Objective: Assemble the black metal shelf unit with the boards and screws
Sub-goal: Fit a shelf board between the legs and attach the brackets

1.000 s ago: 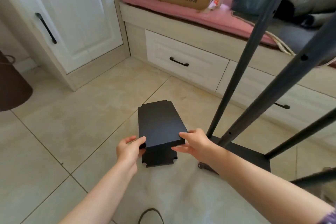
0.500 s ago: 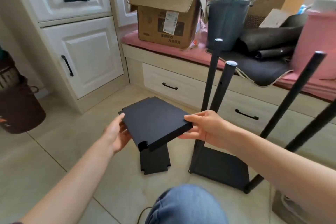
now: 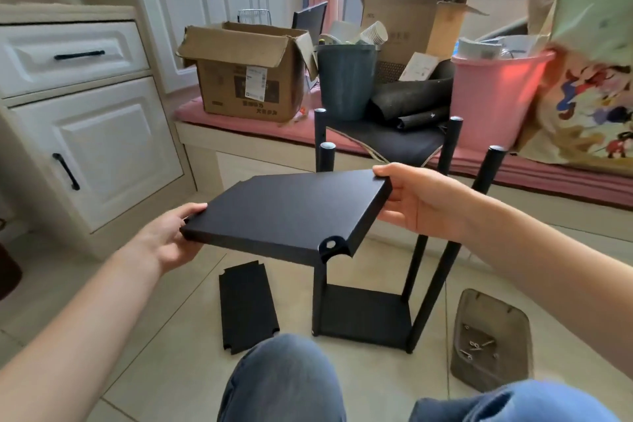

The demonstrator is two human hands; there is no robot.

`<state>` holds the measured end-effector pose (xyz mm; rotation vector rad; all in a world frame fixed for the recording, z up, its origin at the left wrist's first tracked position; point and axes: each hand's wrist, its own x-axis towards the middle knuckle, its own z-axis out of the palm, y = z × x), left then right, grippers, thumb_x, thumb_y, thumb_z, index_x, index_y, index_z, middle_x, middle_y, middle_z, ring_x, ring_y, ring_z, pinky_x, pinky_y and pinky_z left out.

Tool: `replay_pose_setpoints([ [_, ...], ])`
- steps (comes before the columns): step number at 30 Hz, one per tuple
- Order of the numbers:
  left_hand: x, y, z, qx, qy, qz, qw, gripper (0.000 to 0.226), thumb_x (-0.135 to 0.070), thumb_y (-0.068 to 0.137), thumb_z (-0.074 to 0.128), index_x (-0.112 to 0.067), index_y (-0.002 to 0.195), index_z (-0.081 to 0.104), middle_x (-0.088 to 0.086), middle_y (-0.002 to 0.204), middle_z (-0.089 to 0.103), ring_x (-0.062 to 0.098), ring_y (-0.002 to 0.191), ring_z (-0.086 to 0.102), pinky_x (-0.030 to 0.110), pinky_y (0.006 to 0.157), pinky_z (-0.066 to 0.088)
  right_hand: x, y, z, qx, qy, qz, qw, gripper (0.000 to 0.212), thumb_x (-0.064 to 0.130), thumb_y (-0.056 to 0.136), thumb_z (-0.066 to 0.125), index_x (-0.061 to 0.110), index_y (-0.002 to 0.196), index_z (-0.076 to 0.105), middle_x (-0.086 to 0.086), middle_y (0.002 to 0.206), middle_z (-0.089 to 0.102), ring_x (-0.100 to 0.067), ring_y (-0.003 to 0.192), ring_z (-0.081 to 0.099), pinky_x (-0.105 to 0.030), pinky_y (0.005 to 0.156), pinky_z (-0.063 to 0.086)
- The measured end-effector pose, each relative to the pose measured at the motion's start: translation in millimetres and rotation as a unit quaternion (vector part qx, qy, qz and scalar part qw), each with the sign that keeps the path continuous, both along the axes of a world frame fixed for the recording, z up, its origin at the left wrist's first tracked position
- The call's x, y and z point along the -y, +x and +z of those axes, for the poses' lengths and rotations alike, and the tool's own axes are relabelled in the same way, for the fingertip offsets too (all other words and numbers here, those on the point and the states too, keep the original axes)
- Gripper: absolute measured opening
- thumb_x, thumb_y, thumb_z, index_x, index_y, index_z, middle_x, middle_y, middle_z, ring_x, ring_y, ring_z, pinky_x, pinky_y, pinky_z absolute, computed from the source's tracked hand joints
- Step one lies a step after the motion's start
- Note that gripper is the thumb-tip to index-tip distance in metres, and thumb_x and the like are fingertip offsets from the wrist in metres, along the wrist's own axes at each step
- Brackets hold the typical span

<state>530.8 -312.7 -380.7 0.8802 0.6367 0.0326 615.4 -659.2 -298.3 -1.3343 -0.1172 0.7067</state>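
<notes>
Lifted from the floor tiles 1.0 s ago to chest height now: black shelf board, raised well clear of the second board left lying below. Gripped at opposite ends by left hand and right hand, and brought over beside the 4 posts of the frame.

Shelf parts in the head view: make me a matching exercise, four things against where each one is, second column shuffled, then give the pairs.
Things:
1. held board
2. spare board
3. bottom shelf
4. screws

Places:
A. flat on the floor tiles
B. in the grey tray
C. fixed low between the four poles
D. in the air between the left hand and right hand

Pairs: 1-D, 2-A, 3-C, 4-B
</notes>
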Motion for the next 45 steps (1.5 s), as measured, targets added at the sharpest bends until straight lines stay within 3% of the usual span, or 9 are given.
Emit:
replay_pose_setpoints([
  [7, 34, 10, 56, 0.039, 0.013, -0.027, 0.999, 0.021, -0.020, 0.099, 0.059, 0.000, 0.104, 0.064, 0.011, 0.082, 0.076, 0.019, 0.068, 0.076, 0.026, 0.051, 0.058, 36, 9, 35, 0.010, 0.057, -0.060, 0.997, 0.040, 0.036, 0.092, 0.063, 0.007, 0.070, 0.079, -0.007, 0.086, 0.075, -0.017, 0.074, 0.074, -0.021, 0.057, 0.057],
  [13, 54, 29, 94, 0.090, 0.023, -0.011, 0.996, 0.018, -0.018, 0.102, 0.055, -0.002, 0.103, 0.061, 0.009, 0.075, 0.075, 0.017, 0.063, 0.075, 0.024, 0.052, 0.058, 58, 14, 49, -0.002, 0.105, -0.131, 0.986, 0.041, 0.036, 0.092, 0.063, -0.003, 0.102, 0.069, -0.014, 0.097, 0.074, -0.020, 0.078, 0.074, -0.022, 0.055, 0.058],
  [19, 86, 53, 121, 0.121, 0.011, -0.008, 0.993, 0.015, -0.015, 0.102, 0.055, -0.002, 0.104, 0.061, 0.013, 0.076, 0.075, 0.022, 0.062, 0.075, 0.029, 0.048, 0.057, 76, 25, 62, 0.052, 0.014, -0.166, 0.985, 0.022, 0.020, 0.093, 0.065, 0.005, 0.109, 0.061, -0.012, 0.080, 0.075, -0.024, 0.071, 0.075, -0.029, 0.052, 0.058],
  [23, 101, 69, 142, 0.150, 0.012, 0.003, 0.989, 0.008, -0.009, 0.100, 0.058, -0.004, 0.093, 0.058, 0.016, 0.068, 0.073, 0.024, 0.058, 0.074, 0.027, 0.047, 0.057, 91, 41, 81, 0.091, -0.068, -0.189, 0.975, 0.022, 0.016, 0.091, 0.067, 0.004, 0.109, 0.061, -0.013, 0.085, 0.075, -0.022, 0.069, 0.074, -0.031, 0.055, 0.060],
  [27, 110, 93, 151, 0.158, 0.056, -0.057, 0.984, 0.024, -0.011, 0.096, 0.060, -0.002, 0.115, 0.051, 0.019, 0.104, 0.071, 0.029, 0.076, 0.076, 0.029, 0.059, 0.060, 101, 68, 92, 0.143, -0.165, -0.223, 0.950, 0.015, 0.015, 0.093, 0.066, 0.003, 0.093, 0.058, -0.008, 0.066, 0.063, -0.012, 0.041, 0.063, -0.023, 0.041, 0.051],
  [29, 117, 106, 153, 0.149, 0.110, -0.066, 0.981, 0.025, -0.015, 0.095, 0.062, -0.005, 0.114, 0.051, 0.018, 0.114, 0.062, 0.031, 0.085, 0.075, 0.033, 0.065, 0.062, 106, 85, 96, 0.156, -0.195, -0.233, 0.940, 0.017, 0.016, 0.093, 0.067, 0.003, 0.095, 0.056, -0.008, 0.077, 0.057, -0.014, 0.047, 0.065, -0.025, 0.045, 0.053],
  [33, 124, 130, 150, 0.139, 0.186, -0.080, 0.969, 0.023, -0.022, 0.095, 0.064, -0.010, 0.111, 0.053, 0.016, 0.120, 0.060, 0.027, 0.104, 0.069, 0.035, 0.074, 0.063, 116, 116, 95, 0.171, -0.239, -0.230, 0.928, 0.026, 0.025, 0.092, 0.069, 0.004, 0.102, 0.056, -0.012, 0.100, 0.060, -0.024, 0.082, 0.065, -0.038, 0.072, 0.060],
  [38, 124, 154, 129, 0.139, 0.207, -0.093, 0.964, 0.022, -0.023, 0.094, 0.065, -0.012, 0.111, 0.057, 0.014, 0.115, 0.061, 0.027, 0.101, 0.069, 0.033, 0.065, 0.062, 119, 140, 75, 0.172, -0.263, -0.244, 0.917, 0.026, 0.028, 0.091, 0.069, 0.005, 0.095, 0.056, -0.008, 0.086, 0.058, -0.018, 0.067, 0.060, -0.021, 0.039, 0.049],
  [45, 114, 167, 92, 0.153, 0.184, -0.140, 0.961, 0.030, -0.027, 0.094, 0.068, -0.010, 0.117, 0.062, 0.008, 0.099, 0.076, 0.024, 0.089, 0.076, 0.037, 0.072, 0.063, 123, 163, 48, 0.153, -0.236, -0.218, 0.935, 0.021, 0.029, 0.095, 0.063, 0.009, 0.093, 0.056, -0.007, 0.084, 0.054, -0.022, 0.068, 0.057, -0.029, 0.050, 0.051],
])
